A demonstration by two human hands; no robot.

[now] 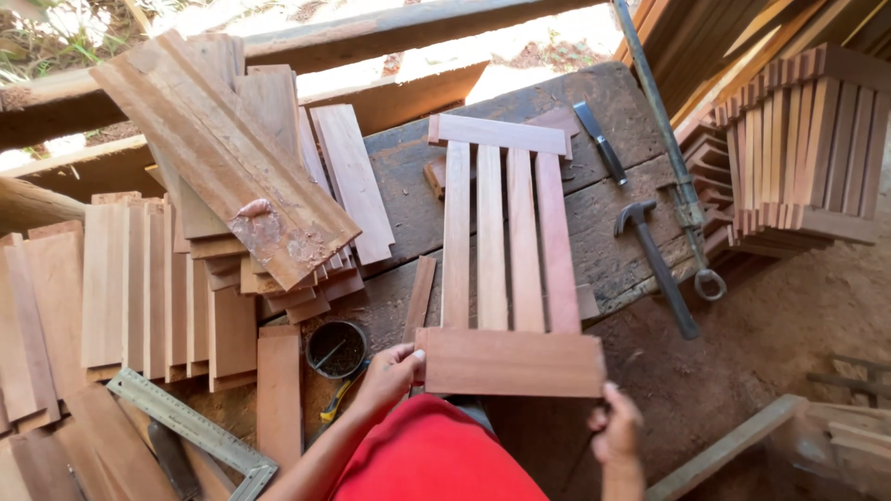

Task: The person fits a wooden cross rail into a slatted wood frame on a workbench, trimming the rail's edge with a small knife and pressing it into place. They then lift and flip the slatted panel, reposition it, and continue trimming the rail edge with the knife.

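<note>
Hammer (655, 263), chisel (600, 142), steel square (190, 428), plank stacks (232, 176)

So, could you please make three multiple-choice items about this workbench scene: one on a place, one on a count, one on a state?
1. Where does the hammer lie?
A. right of the slat panel
B. on the plank stack
C. in the tin

2. How many upright slats join the panel's crosspieces?
A. two
B. four
C. six

3. How is the near board held?
A. by neither hand
B. by the left hand and right hand, one at each end
C. under the hammer

Answers: A, it rests on the bench beside the panel; B, four show; B, a hand is at each end.
</note>
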